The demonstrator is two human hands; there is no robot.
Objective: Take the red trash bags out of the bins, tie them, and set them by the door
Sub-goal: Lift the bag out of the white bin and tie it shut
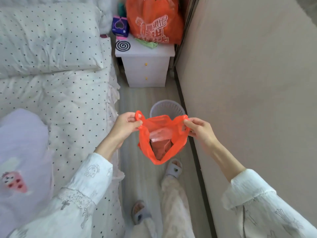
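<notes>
Red bag [145, 148], one, pinched by two hands [126, 124] [199, 129].

Red bag [147, 143] hides the bin's [167, 107] near rim

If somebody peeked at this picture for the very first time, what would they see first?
Probably the bright red trash bag, held open in the middle of the picture by the left hand and right hand, each pinching a handle. Just behind it on the floor stands a pale basket bin. Farther back, a big orange shopping bag sits on the white nightstand beside the polka-dot bed.
</notes>
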